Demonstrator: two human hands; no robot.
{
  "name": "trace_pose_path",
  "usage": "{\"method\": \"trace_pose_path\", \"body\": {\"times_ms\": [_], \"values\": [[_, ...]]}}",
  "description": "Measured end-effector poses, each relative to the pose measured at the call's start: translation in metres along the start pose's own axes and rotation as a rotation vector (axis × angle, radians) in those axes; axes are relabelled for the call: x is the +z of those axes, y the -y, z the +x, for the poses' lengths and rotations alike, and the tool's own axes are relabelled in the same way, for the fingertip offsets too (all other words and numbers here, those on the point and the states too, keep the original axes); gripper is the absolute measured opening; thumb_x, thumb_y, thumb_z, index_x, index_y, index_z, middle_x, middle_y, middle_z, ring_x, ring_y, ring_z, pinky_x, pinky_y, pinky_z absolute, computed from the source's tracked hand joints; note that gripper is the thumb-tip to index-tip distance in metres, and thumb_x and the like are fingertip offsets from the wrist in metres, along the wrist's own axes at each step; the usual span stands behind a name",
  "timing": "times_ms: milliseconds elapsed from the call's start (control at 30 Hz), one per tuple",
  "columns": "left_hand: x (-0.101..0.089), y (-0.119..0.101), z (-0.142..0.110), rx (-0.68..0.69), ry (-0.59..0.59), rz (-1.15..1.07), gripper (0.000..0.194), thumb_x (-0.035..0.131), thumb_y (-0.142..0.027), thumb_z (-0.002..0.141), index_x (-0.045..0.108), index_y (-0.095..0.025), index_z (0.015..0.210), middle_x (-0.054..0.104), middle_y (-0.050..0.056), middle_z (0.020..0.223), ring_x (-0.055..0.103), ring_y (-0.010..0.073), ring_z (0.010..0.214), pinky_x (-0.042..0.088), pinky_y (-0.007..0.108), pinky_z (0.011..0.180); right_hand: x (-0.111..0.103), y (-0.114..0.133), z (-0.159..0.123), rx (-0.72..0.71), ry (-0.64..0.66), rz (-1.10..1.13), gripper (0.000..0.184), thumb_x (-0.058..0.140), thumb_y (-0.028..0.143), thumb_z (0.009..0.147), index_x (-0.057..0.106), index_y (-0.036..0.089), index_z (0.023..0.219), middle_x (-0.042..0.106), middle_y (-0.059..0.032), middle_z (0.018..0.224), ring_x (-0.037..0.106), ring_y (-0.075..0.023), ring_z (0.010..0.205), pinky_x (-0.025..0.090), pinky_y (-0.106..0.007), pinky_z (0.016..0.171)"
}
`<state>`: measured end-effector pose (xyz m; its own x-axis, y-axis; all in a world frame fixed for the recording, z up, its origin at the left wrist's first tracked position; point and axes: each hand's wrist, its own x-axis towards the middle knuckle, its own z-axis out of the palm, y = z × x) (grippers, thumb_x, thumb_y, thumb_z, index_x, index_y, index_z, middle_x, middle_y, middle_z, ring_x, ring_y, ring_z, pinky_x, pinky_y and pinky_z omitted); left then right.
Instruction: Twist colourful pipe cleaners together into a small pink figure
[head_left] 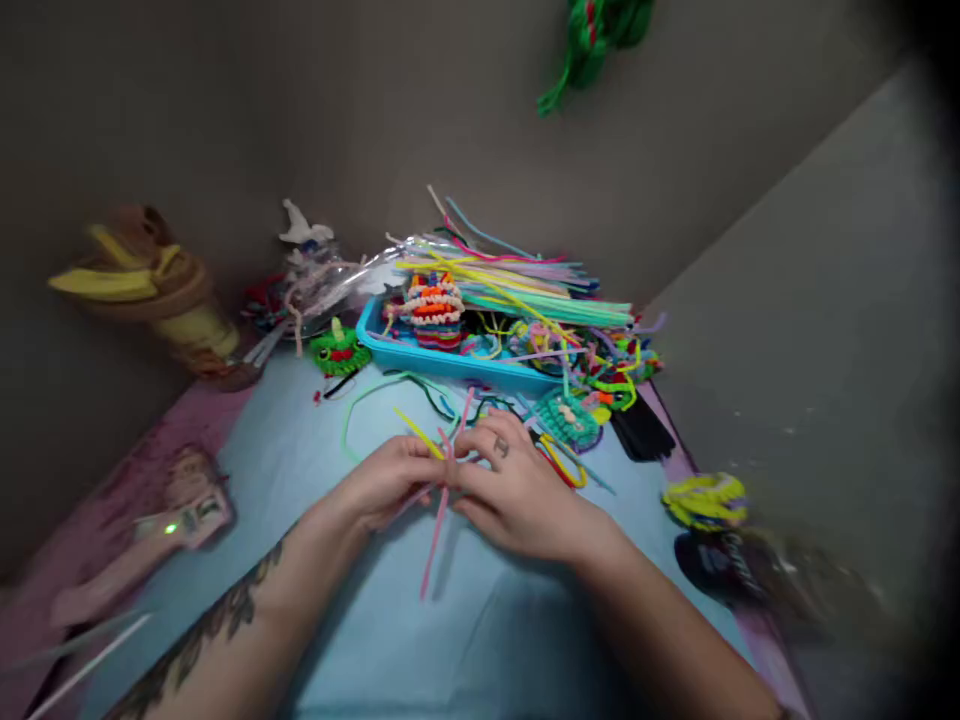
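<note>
Pale blue sheet covering spreads out before a plain grey wall, and over it two hands meet. Left hand and right hand both have fingertips closed on thin fuzzy pink craft stems, which cross between them, nearer me than the long bright-blue plastic tray. One fuzzy yellow craft stem slants up from the left fingertips. A slack pinch could let that crossing slip apart, I'd say; too hard a twist might kink it. The mint-green fuzzy loop lies near enough to snag.
</note>
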<state>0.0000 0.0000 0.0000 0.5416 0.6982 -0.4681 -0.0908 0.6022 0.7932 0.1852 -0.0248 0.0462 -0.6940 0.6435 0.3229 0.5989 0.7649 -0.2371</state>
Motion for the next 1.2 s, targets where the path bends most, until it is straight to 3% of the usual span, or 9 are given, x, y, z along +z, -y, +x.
{"method": "trace_pose_path", "body": {"times_ms": [133, 300, 600, 800, 933, 1200], "values": [[-0.003, -0.001, 0.002, -0.007, 0.033, -0.030, 0.015, 0.072, -0.021, 0.055, 0.064, -0.008, 0.057, 0.053, -0.002, 0.047, 0.042, 0.0050, 0.042, 0.029, 0.018, 0.043, -0.001, 0.005, 0.003, -0.076, -0.078, -0.098, 0.013, 0.059, 0.017, 0.085, 0.065, 0.021, 0.095, 0.063, -0.0057, 0.100, 0.047, -0.0222, 0.100, 0.034, -0.043, 0.095], [0.001, -0.002, 0.002, 0.029, -0.010, -0.007, 0.018, 0.072, -0.025, 0.057, 0.063, -0.009, 0.057, 0.055, -0.001, 0.051, 0.043, 0.0056, 0.045, 0.031, 0.018, 0.044, -0.001, 0.005, 0.005, -0.112, -0.166, -0.147, 0.009, 0.057, 0.014, 0.087, 0.066, 0.018, 0.086, 0.066, -0.0038, 0.089, 0.049, -0.0193, 0.090, 0.034, -0.038, 0.088], [0.005, 0.000, 0.003, 0.149, -0.133, 0.273, 0.033, 0.066, -0.045, 0.063, 0.062, -0.012, 0.065, 0.053, -0.002, 0.056, 0.043, 0.0091, 0.051, 0.036, 0.022, 0.049, 0.020, -0.001, 0.003, 0.147, -0.044, -0.061, 0.012, 0.051, 0.016, 0.089, 0.063, 0.015, 0.089, 0.063, -0.0086, 0.097, 0.048, -0.0232, 0.097, 0.036, -0.040, 0.089], [0.007, 0.002, 0.004, 0.217, -0.169, 0.531, 0.023, 0.052, -0.035, 0.069, 0.055, -0.014, 0.058, 0.046, -0.004, 0.052, 0.039, 0.0098, 0.051, 0.030, 0.023, 0.050, 0.029, 0.000, 0.004, 0.261, -0.081, -0.044, 0.012, 0.050, 0.017, 0.090, 0.061, 0.017, 0.085, 0.062, -0.0076, 0.095, 0.048, -0.0237, 0.096, 0.036, -0.040, 0.087], [0.007, 0.004, 0.005, 0.247, -0.185, 0.620, 0.027, 0.049, -0.037, 0.073, 0.053, -0.015, 0.058, 0.043, -0.004, 0.053, 0.038, 0.0102, 0.052, 0.028, 0.023, 0.050, 0.032, 0.000, 0.006, 0.366, -0.100, -0.040, 0.009, 0.053, 0.017, 0.088, 0.060, 0.019, 0.084, 0.062, -0.0066, 0.096, 0.048, -0.0239, 0.096, 0.036, -0.040, 0.085], [0.007, -0.002, 0.001, 0.321, -0.131, 0.686, 0.029, 0.048, -0.034, 0.078, 0.064, -0.012, 0.070, 0.061, 0.001, 0.064, 0.052, 0.0144, 0.062, 0.040, 0.024, 0.059, 0.037, 0.001, 0.008, 0.472, -0.090, -0.018, 0.003, 0.055, 0.016, 0.086, 0.056, 0.019, 0.086, 0.060, -0.0069, 0.098, 0.047, -0.0251, 0.097, 0.036, -0.040, 0.083]]}}
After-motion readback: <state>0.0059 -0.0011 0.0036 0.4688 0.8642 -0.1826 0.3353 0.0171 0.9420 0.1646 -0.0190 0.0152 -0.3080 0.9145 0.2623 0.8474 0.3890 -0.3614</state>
